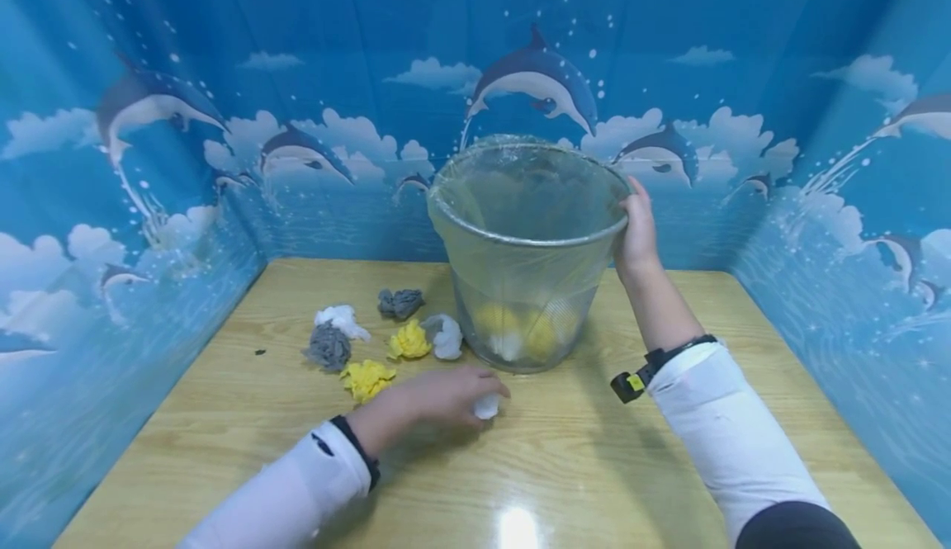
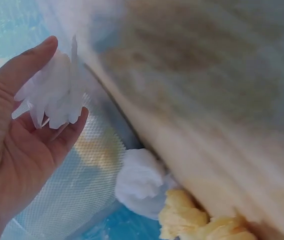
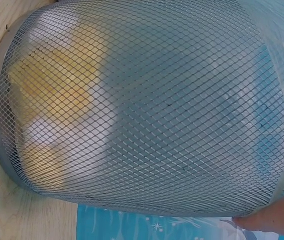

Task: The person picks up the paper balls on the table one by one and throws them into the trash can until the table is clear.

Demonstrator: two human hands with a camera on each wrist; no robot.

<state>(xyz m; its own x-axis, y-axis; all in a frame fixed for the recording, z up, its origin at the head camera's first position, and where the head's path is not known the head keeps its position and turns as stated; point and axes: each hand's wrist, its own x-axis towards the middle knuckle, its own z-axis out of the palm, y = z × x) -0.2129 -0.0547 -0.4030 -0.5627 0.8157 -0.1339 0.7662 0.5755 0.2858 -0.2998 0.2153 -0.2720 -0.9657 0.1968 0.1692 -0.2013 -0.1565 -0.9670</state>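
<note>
A grey mesh waste bin (image 1: 520,285) lined with a clear plastic bag stands on the wooden table (image 1: 669,466); yellow and white crumpled balls lie inside it. My right hand (image 1: 635,231) grips its rim on the right side; a fingertip (image 3: 267,220) shows at the mesh. My left hand (image 1: 446,396) rests low on the table in front of the bin and pinches a white crumpled paper ball (image 1: 486,405) (image 2: 54,95) between thumb and fingers. Loose balls lie to the left: yellow (image 1: 366,378), yellow (image 1: 410,340), white (image 1: 446,336), grey (image 1: 328,347), white (image 1: 340,318), grey (image 1: 399,302).
Blue walls printed with dolphins (image 1: 535,78) close in the table on three sides. Another white ball (image 2: 139,182) and a yellow ball (image 2: 182,217) lie against the bin in the left wrist view. A small dark speck (image 1: 260,352) sits on the table's left part.
</note>
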